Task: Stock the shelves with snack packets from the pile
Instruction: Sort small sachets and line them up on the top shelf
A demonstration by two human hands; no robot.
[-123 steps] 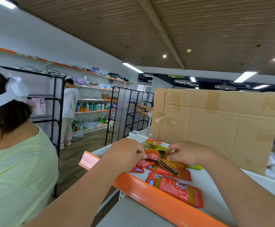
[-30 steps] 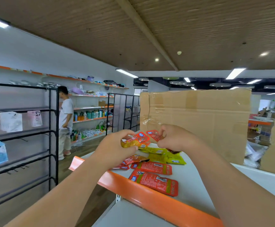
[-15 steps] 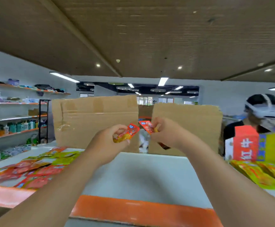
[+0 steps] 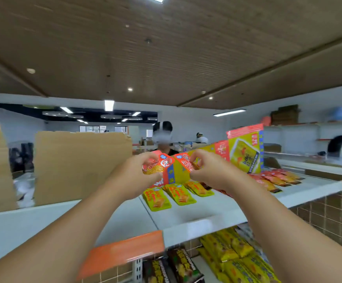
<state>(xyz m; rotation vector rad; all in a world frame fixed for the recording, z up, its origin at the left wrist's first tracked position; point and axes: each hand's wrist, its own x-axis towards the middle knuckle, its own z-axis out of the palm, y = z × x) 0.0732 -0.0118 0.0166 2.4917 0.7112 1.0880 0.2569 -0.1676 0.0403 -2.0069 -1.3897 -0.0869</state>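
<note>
The top shelf [image 4: 217, 207] spans the scene, white, with an orange edge strip [image 4: 123, 252] at near left. Two cardboard sheets [image 4: 80, 166] stand upright along its far left. A display box [image 4: 245, 150] stands far right.

Stock on this shelf: three yellow packets [image 4: 158, 198] lie flat in a row at centre, just in front of the display box. A row of red packets [image 4: 274, 179] lies at right. More yellow packets [image 4: 231, 252] and dark packets [image 4: 166, 268] fill the lower shelf.

My left hand [image 4: 133, 176] is clamped on one orange-red packet [image 4: 158, 165], pinched between thumb and fingers. My right hand [image 4: 213, 170] is clamped on a second packet [image 4: 185, 163]. The two packets touch or nearly touch at their inner edges, held in the air above the yellow row. No pile is in view.

Step in hand, as I judge it: carry and sort. The packets are held but not yet placed.

Next move calls for:
1. Selecting a bare patch of shelf, likely between the yellow row and the red row.
2. Lowering each packet flat, face up, aligned with its neighbours.
3. Releasing only once the packet rests on the shelf.
</note>
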